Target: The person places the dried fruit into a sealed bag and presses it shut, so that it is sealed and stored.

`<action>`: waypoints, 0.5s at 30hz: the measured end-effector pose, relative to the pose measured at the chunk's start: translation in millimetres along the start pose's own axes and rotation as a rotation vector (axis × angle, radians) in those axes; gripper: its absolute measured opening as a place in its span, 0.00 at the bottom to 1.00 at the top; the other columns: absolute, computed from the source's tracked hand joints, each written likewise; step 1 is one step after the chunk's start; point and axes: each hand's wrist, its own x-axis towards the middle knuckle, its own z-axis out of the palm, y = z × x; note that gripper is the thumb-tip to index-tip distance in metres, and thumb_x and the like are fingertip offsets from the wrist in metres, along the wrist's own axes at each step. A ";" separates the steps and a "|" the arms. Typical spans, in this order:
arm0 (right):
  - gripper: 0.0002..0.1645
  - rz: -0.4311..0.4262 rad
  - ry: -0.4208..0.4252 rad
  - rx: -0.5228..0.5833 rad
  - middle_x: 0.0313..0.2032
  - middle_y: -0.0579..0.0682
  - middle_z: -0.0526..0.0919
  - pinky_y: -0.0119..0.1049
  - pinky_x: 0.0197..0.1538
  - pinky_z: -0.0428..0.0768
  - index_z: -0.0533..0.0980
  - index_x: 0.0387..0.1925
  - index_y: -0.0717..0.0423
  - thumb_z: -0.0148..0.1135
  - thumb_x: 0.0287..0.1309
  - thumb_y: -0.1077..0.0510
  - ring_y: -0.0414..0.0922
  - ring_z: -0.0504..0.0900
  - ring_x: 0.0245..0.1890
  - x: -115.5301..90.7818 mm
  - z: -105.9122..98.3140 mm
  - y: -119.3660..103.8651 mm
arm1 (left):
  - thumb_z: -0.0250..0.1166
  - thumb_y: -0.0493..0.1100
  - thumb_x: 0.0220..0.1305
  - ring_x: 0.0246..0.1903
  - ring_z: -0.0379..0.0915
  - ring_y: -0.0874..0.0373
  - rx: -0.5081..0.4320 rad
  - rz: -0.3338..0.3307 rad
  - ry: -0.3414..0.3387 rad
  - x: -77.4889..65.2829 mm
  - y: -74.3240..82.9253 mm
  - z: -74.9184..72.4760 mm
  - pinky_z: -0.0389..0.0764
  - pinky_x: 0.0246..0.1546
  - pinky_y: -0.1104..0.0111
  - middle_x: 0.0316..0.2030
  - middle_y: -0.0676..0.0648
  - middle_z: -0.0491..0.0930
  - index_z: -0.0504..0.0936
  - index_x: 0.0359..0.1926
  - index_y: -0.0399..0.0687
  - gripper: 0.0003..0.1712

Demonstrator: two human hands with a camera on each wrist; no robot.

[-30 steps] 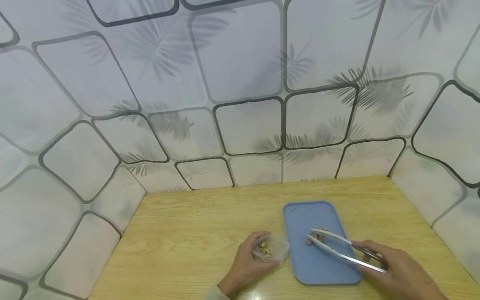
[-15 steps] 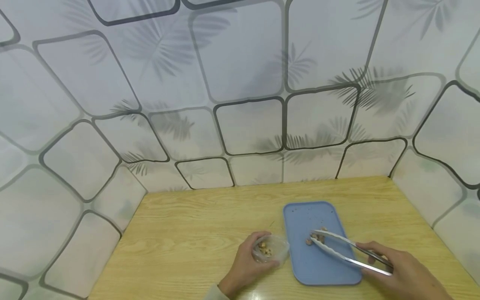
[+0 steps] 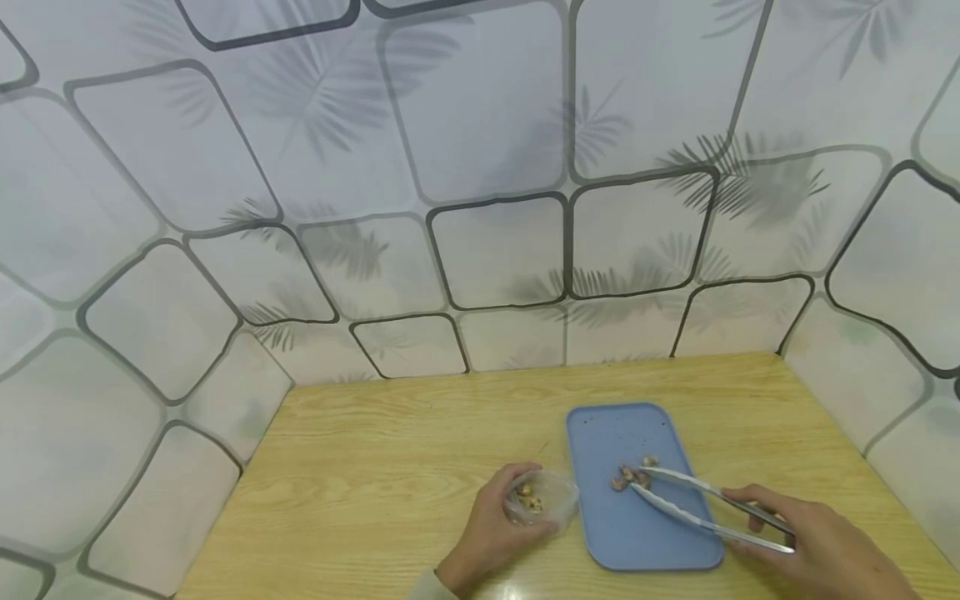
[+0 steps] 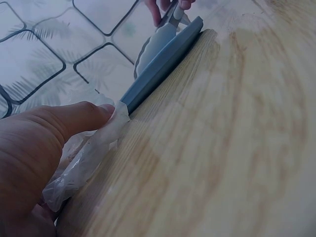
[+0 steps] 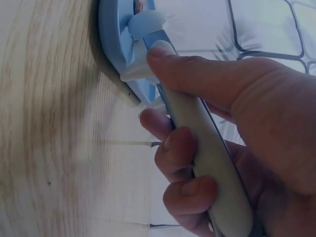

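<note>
My left hand (image 3: 491, 525) grips a clear plastic bag (image 3: 557, 498) beside the tray's left edge, its thumb and fingers round the bag's opened mouth. Several small yellowish-brown pieces (image 3: 529, 497) lie inside. In the left wrist view the thumb presses on the crinkled plastic (image 4: 94, 153). With curled fingers my right hand (image 3: 817, 542) holds metal tongs (image 3: 720, 527), whose handle (image 5: 207, 148) fills the right wrist view. The tongs' light, scalloped tips stand apart over the blue tray (image 3: 648, 533), right at a small cluster of reddish-brown pieces (image 3: 628, 475).
Dark crumbs dot the tray's far end. A wood-grain table (image 3: 390, 467) carries the tray and bag, and extends widely to the left. Patterned panels (image 3: 510, 342) enclose it at the back and both sides.
The tongs and my right hand have shifted slightly right, and the tips have moved right across the cluster. A paler piece shows behind the upper tip. My left hand and the bag stay put.
</note>
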 end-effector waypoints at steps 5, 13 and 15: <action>0.37 -0.020 0.010 -0.004 0.41 0.37 0.86 0.31 0.32 0.70 0.80 0.69 0.43 0.79 0.61 0.40 0.29 0.70 0.29 -1.1 -0.4 1.3 | 0.85 0.51 0.56 0.63 0.80 0.57 0.006 0.008 0.000 0.4 0.6 -0.6 0.76 0.67 0.66 0.64 0.54 0.84 0.77 0.70 0.64 0.42; 0.36 -0.055 0.034 -0.041 0.43 0.35 0.89 0.31 0.34 0.75 0.82 0.67 0.42 0.78 0.60 0.36 0.25 0.76 0.34 -1.1 -0.7 2.0 | 0.86 0.50 0.56 0.63 0.80 0.56 -0.001 0.008 0.000 -0.4 1.5 -0.3 0.77 0.67 0.66 0.64 0.53 0.84 0.78 0.70 0.61 0.42; 0.36 -0.059 0.039 -0.048 0.43 0.35 0.89 0.31 0.35 0.76 0.82 0.67 0.41 0.78 0.60 0.36 0.25 0.77 0.35 -0.8 -1.4 1.2 | 0.86 0.50 0.56 0.62 0.80 0.55 -0.005 0.010 0.004 -0.6 2.0 -0.1 0.77 0.66 0.66 0.64 0.53 0.85 0.78 0.70 0.60 0.42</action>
